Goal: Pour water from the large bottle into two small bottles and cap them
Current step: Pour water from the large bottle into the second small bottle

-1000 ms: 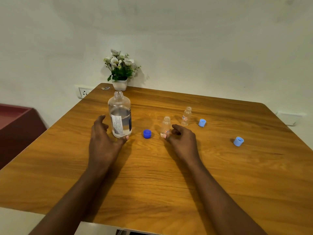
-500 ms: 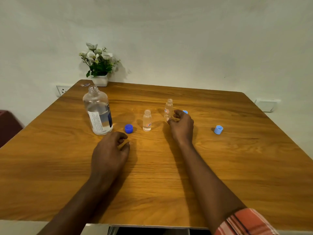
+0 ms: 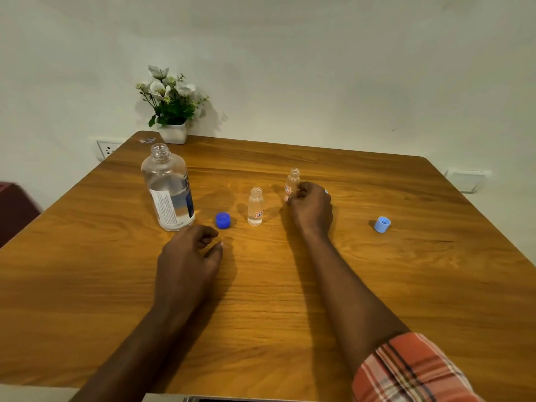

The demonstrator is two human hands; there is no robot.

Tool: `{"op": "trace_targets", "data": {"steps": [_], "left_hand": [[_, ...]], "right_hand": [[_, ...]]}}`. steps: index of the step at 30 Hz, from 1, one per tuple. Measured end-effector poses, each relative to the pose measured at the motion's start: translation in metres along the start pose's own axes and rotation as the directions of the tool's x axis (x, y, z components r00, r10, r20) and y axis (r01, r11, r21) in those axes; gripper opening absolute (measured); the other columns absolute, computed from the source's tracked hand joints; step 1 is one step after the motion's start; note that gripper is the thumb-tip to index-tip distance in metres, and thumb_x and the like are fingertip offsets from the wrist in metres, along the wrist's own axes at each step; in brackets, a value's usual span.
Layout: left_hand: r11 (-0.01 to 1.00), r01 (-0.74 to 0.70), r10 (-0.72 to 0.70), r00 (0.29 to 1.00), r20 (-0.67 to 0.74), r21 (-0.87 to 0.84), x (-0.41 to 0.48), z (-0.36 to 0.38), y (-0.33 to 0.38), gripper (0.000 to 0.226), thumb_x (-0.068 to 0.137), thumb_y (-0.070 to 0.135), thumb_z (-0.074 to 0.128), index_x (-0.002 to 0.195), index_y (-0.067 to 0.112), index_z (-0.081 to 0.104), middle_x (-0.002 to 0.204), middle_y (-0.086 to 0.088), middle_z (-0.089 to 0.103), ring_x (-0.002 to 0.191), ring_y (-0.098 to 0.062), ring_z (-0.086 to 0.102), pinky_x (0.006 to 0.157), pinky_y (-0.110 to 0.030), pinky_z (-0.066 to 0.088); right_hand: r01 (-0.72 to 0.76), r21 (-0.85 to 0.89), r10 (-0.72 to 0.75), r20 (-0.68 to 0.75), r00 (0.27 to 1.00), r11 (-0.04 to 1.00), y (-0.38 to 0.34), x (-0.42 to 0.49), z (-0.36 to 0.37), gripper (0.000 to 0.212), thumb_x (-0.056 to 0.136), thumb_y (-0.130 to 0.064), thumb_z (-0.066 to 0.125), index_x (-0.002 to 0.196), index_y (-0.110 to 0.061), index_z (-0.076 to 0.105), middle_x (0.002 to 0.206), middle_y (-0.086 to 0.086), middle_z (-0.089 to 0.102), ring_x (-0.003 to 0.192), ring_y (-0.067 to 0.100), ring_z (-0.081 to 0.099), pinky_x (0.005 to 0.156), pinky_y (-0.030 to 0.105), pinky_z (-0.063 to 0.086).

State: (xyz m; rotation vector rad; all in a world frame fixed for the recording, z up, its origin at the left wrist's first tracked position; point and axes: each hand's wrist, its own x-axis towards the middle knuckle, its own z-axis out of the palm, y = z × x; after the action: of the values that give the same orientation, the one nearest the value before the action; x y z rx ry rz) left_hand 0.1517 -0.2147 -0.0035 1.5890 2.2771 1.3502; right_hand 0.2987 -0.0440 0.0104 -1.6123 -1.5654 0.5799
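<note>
The large clear bottle [image 3: 169, 190] stands uncapped at the left, part full of water. Its dark blue cap [image 3: 223, 220] lies just right of it. My left hand [image 3: 188, 256] rests on the table in front of the bottle and cap, fingers loosely curled, holding nothing. A small open bottle [image 3: 255, 206] stands mid-table. My right hand [image 3: 311, 208] curls its thumb and fingers round the lower part of the farther small bottle [image 3: 293, 179]. A sliver of a light blue cap [image 3: 326, 192] peeks out behind that hand. Another light blue cap [image 3: 382, 224] lies to the right.
The wooden table [image 3: 377, 285] backs against a pale wall. A white pot of flowers [image 3: 172, 111] stands at the table's far left corner, behind the large bottle. A wall socket [image 3: 107, 148] sits left of the table.
My left hand has let go of the large bottle and drawn back onto the table. My right hand has moved from the nearer small bottle to the farther one.
</note>
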Motion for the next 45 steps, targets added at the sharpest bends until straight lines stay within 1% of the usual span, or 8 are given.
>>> {"op": "trace_targets", "data": {"steps": [5,13,24,29,34,38,41,45], "left_hand": [[0.999,0.04,-0.041,0.999,-0.009,-0.035,0.0,-0.001,0.0,0.023,0.079,0.019,0.074,0.101,0.016,0.068,0.092,0.004,0.065,0.083,-0.008,0.058,0.073,-0.027,0.046],[0.995,0.085,-0.086,0.996,-0.008,-0.042,-0.003,-0.003,0.0,0.023,0.082,0.021,0.071,0.104,0.016,0.068,0.095,0.002,0.066,0.084,-0.008,0.058,0.076,-0.028,0.046],[0.984,0.144,-0.151,0.987,-0.064,-0.105,-0.009,-0.016,-0.006,0.028,0.082,0.022,0.07,0.109,0.014,0.069,0.096,-0.003,0.069,0.084,-0.01,0.061,0.075,-0.023,0.046],[0.976,0.182,-0.196,0.975,-0.109,-0.123,-0.01,-0.026,-0.019,0.032,0.081,0.023,0.071,0.112,0.015,0.068,0.098,-0.002,0.068,0.085,-0.01,0.061,0.079,-0.027,0.05],[0.963,0.217,-0.241,0.957,-0.161,-0.158,-0.003,-0.037,-0.033,0.041,0.081,0.021,0.071,0.12,0.014,0.063,0.104,-0.003,0.067,0.09,-0.012,0.061,0.086,-0.036,0.053],[0.961,0.228,-0.253,0.953,-0.166,-0.155,0.001,-0.037,-0.038,0.044,0.081,0.02,0.071,0.123,0.013,0.061,0.108,-0.004,0.067,0.092,-0.012,0.061,0.087,-0.035,0.052],[0.959,0.239,-0.263,0.951,-0.162,-0.15,0.004,-0.036,-0.039,0.052,0.081,0.021,0.071,0.13,0.013,0.055,0.117,-0.005,0.063,0.1,-0.013,0.058,0.09,-0.035,0.05],[0.959,0.261,-0.274,0.953,-0.128,-0.11,0.013,-0.033,-0.044,0.077,0.076,0.029,0.076,0.142,0.016,0.038,0.137,-0.006,0.047,0.124,-0.023,0.046,0.1,-0.045,0.044]], "right_hand": [[0.011,0.044,-0.011,0.004,1.0,0.999,0.002,-0.015,-0.006,0.039,0.077,-0.028,0.077,0.113,-0.018,0.068,0.109,0.0,0.073,0.1,0.022,0.067,0.084,0.037,0.054],[0.034,0.088,-0.037,0.035,0.999,0.996,0.011,-0.059,-0.03,0.037,0.073,-0.025,0.078,0.108,-0.014,0.068,0.103,0.003,0.073,0.096,0.021,0.067,0.083,0.04,0.055],[0.143,0.059,-0.151,0.166,0.975,0.988,-0.004,-0.12,-0.027,0.034,0.074,-0.032,0.078,0.105,-0.023,0.067,0.102,-0.007,0.072,0.096,0.012,0.066,0.081,0.039,0.056],[0.223,0.04,-0.226,0.23,0.947,0.974,-0.018,-0.129,-0.013,0.036,0.073,-0.036,0.078,0.105,-0.023,0.067,0.103,-0.008,0.073,0.095,0.009,0.068,0.081,0.037,0.056],[0.277,0.001,-0.266,0.279,0.923,0.961,-0.027,-0.133,0.0,0.038,0.075,-0.043,0.076,0.107,-0.026,0.067,0.104,-0.007,0.074,0.096,0.011,0.069,0.079,0.037,0.056],[0.29,0.007,-0.28,0.28,0.918,0.957,-0.03,-0.133,0.006,0.037,0.073,-0.044,0.077,0.104,-0.027,0.067,0.102,-0.006,0.075,0.096,0.013,0.069,0.078,0.038,0.057],[0.298,0.025,-0.293,0.283,0.913,0.954,-0.031,-0.133,0.009,0.038,0.072,-0.045,0.077,0.104,-0.028,0.067,0.1,-0.007,0.075,0.095,0.012,0.07,0.078,0.039,0.057],[0.315,0.06,-0.319,0.278,0.906,0.947,-0.032,-0.132,0.012,0.034,0.074,-0.041,0.077,0.103,-0.027,0.066,0.099,-0.01,0.073,0.092,0.01,0.068,0.077,0.039,0.057]]}}
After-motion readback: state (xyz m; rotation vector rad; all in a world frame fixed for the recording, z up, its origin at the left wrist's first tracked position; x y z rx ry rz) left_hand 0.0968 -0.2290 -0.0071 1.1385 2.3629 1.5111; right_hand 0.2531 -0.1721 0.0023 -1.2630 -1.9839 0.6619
